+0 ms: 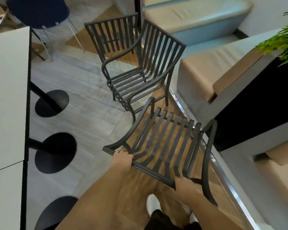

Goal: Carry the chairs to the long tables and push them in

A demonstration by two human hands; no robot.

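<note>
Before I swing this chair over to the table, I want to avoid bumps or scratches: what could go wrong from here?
1. The held chair has its front legs close to the second slatted chair just ahead; swinging could knock metal on metal.
2. The table's black round bases sit on the floor along its edge; chair legs or feet could catch on them.
3. Left hand and right hand hold only the top rail, so the chair may tip if the grip slips.

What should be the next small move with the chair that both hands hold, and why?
Probably swing the held chair to the left, toward the long white table. The left hand and the right hand already grip its top rail, the table stands on the left, and a second slatted chair stands right in front, so going straight ahead looks blocked.
</note>
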